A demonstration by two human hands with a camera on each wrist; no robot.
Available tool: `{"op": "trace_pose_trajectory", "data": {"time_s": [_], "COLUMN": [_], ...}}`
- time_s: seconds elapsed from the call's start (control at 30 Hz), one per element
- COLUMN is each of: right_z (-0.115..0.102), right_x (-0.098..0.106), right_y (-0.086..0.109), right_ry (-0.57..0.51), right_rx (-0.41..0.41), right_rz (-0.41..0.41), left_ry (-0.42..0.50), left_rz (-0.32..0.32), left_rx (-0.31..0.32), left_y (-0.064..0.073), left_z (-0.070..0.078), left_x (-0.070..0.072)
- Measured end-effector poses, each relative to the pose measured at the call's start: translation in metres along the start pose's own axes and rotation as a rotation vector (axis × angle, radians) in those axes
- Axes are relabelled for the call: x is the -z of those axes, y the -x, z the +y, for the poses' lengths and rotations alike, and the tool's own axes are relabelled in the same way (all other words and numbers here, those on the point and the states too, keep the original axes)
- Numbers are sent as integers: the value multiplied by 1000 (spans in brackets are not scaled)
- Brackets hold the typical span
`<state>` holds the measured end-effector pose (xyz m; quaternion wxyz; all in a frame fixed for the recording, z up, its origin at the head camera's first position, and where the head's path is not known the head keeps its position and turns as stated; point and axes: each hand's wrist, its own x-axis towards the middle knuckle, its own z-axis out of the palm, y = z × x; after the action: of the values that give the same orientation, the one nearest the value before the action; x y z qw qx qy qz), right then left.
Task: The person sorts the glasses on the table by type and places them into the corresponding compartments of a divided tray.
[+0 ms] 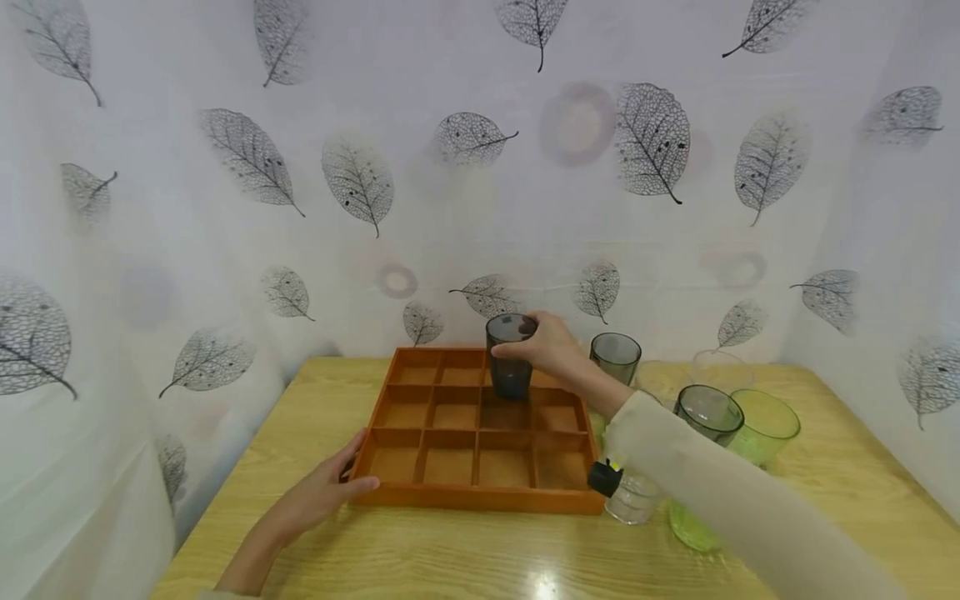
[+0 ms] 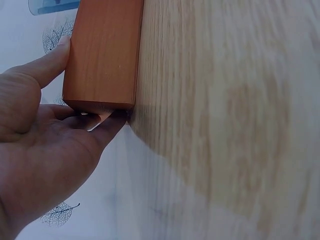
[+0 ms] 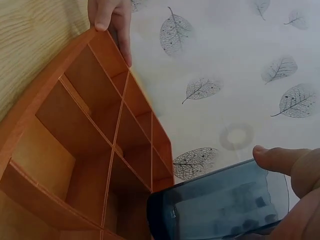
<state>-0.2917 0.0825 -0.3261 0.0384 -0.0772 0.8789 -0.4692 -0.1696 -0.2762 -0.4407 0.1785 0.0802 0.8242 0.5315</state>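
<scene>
My right hand (image 1: 551,343) grips a dark grey tinted glass (image 1: 510,375) near its rim, thumb on one side. The glass is upright over the rear part of a divided orange-brown wooden box (image 1: 480,498), its base overlapping the third column of compartments. In the right wrist view, the dark base of the glass (image 3: 220,205) is beside the compartment walls. My left hand (image 1: 322,492) holds the box's front left corner, thumb at the top edge and fingers along the outer left side. In the left wrist view, the fingertips partly disappear behind the box end (image 2: 102,55).
Right of the box stand several glasses: a grey one (image 1: 615,354) behind my forearm, another grey one (image 1: 708,408), a green one (image 1: 768,427) and a clear one (image 1: 633,504). My right sleeve partly hides them. A leaf-patterned curtain (image 1: 465,217) hangs behind the wooden table (image 1: 420,558).
</scene>
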Motion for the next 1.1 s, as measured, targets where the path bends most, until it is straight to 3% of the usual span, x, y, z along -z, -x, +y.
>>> {"op": "trace_pose_trajectory", "data": {"time_s": [0.73,1.1], "right_z": [-17,-23], "right_x": [-30,-56], "right_y": [-36,-53], "right_ry": [-53,-38], "right_rx": [-9,53], "right_rz": [-20,64], "left_ry": [-10,-18], "left_rz": [-2,-12], "left_rx": [11,2], "left_y": [1,0], "left_z": [-1,-2], "left_x": [1,2]}}
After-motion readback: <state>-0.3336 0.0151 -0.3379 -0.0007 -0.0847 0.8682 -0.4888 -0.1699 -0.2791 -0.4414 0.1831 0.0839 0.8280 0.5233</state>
